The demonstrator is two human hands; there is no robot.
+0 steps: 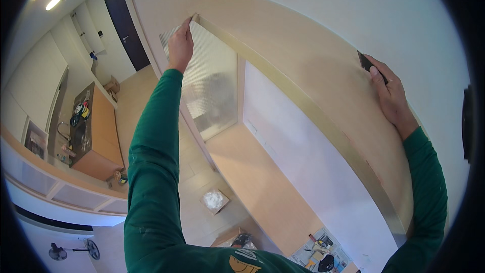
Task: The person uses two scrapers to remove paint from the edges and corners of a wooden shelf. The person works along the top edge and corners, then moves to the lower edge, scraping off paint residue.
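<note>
My left hand reaches up to the far end of a long pale edge strip on the underside of a wood-faced panel. Its fingers are closed at that corner, and whatever they pinch is too small to make out. On the right, my right hand is wrapped around a dark, flat scraper, whose thin end lies by the seam where the wood face meets the white surface. Green sleeves cover both forearms.
A ribbed glass panel stands behind my left forearm. Below runs a wooden shelf; newspaper with several tools lies at its near end. A box with white plastic sits on the floor. At left is a sink counter.
</note>
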